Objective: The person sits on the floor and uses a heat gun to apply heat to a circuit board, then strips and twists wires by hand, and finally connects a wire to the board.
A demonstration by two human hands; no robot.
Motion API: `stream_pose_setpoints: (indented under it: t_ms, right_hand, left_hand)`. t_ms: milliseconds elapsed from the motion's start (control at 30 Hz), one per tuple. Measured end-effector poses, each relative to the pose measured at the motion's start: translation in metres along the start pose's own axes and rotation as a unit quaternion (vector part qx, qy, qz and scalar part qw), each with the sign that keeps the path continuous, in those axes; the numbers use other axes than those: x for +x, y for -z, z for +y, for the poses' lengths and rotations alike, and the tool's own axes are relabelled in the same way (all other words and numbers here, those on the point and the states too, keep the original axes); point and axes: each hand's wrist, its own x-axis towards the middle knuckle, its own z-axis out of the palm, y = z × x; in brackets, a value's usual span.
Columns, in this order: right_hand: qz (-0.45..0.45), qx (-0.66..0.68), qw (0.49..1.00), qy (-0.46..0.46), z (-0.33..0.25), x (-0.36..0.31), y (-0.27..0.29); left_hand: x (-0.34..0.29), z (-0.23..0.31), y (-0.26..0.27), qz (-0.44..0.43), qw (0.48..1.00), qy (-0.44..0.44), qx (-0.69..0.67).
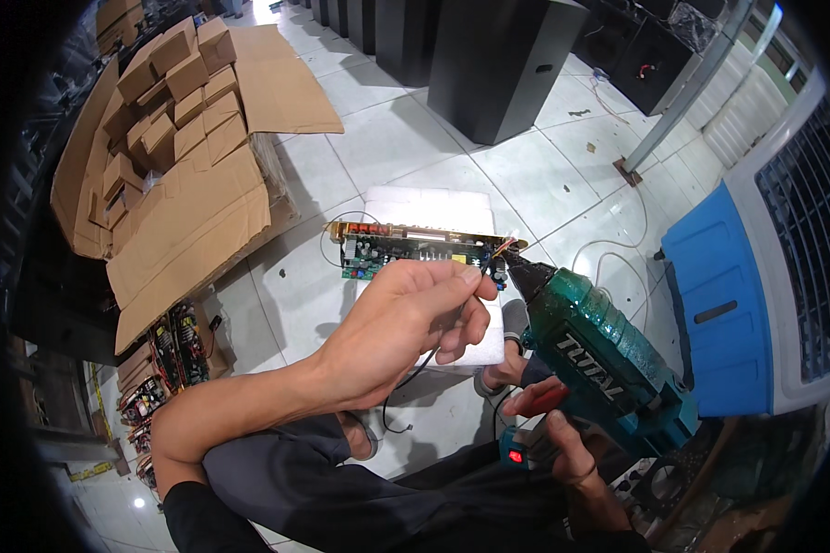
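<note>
The left hand [406, 318] pinches thin wires by the green circuit board [420, 249]; the right hand [563, 452] grips a teal glue gun [599, 355].

Pale tiled floor [387, 138] with flattened cardboard [194, 212], black cabinets [498, 64], blue-and-white cooler [756, 276].

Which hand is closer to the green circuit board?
Left. The left hand pinches a wire right over the circuit board; the right hand grips the glue gun handle, lower down.
</note>
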Motion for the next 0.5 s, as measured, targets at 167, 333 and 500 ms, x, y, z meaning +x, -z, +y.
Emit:
stream_pose_setpoints:
  t_ms: [167, 333, 500]
  right_hand:
    - [0.004, 0.001, 1.0, -0.008, -0.004, 0.007, 0.001]
    - [0.013, 0.017, 1.0, 0.006, -0.005, 0.009, -0.001]
    - [0.002, 0.007, 0.999, -0.046, -0.014, 0.006, -0.002]
  left_hand:
    - [0.002, 0.005, 0.0, 0.006, 1.0, -0.021, 0.016]
    - [0.003, 0.002, 0.0, 0.028, 0.995, -0.047, 0.078]
    - [0.003, 0.001, 0.003, 0.046, 0.984, -0.077, 0.151]
